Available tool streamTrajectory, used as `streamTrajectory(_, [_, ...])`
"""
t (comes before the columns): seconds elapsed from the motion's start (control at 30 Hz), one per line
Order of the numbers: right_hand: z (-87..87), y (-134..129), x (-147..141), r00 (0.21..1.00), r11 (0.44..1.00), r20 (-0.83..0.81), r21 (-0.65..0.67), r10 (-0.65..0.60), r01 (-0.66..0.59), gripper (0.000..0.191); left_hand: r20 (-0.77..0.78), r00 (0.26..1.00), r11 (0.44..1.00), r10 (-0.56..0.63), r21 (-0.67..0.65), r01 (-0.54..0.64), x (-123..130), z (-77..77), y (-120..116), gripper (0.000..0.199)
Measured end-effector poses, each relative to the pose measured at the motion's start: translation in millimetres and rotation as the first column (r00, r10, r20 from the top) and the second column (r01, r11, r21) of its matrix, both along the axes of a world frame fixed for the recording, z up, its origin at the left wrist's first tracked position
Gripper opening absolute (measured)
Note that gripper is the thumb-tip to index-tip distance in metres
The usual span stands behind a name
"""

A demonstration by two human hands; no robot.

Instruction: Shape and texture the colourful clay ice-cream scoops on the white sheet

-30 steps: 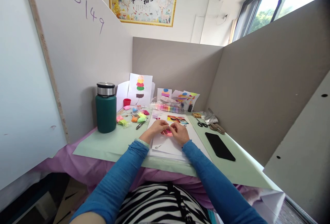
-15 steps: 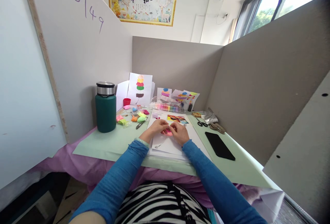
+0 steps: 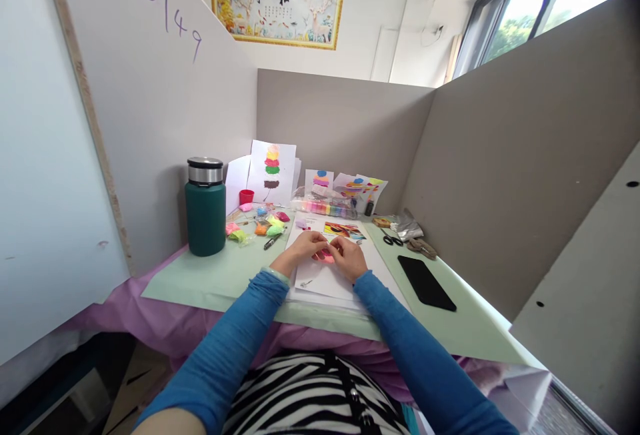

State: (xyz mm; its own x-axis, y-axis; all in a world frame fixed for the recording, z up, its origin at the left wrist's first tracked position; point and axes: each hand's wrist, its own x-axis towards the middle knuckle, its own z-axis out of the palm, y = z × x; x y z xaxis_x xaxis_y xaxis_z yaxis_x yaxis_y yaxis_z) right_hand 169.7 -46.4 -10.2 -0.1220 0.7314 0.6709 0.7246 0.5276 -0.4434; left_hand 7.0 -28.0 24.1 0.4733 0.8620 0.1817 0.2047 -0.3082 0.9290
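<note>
Both hands meet over a white sheet of paper on the table. My left hand is closed, its fingertips pinched together just above a pink patch of clay on the sheet. Opposite it, my right hand is closed too, thumb and fingertips touching those of the left. Whatever lies between the fingertips is too small to make out. Part of the pink patch is hidden by the fingers. Beyond the hands, a colourful printed picture shows on the paper.
Left stands a green bottle, near several small bags of coloured clay and a black pen. A black phone and scissors lie to the right. A drawing leans at the back beside a red cup.
Hardly anything differs. The hands stay pinched together at the same spot, with at most a tiny shift of the fingers, and the camera view has tilted very slightly.
</note>
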Motion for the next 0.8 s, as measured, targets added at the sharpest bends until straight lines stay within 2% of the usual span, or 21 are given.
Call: streamTrajectory(0.8, [-1.6, 2.3, 0.5, 1.000, 1.000, 0.011, -0.006, -0.023, 0.023, 0.021, 0.016, 1.000, 1.000, -0.002, 0.003, 0.002, -0.3, 0.6, -2.3, 0.014])
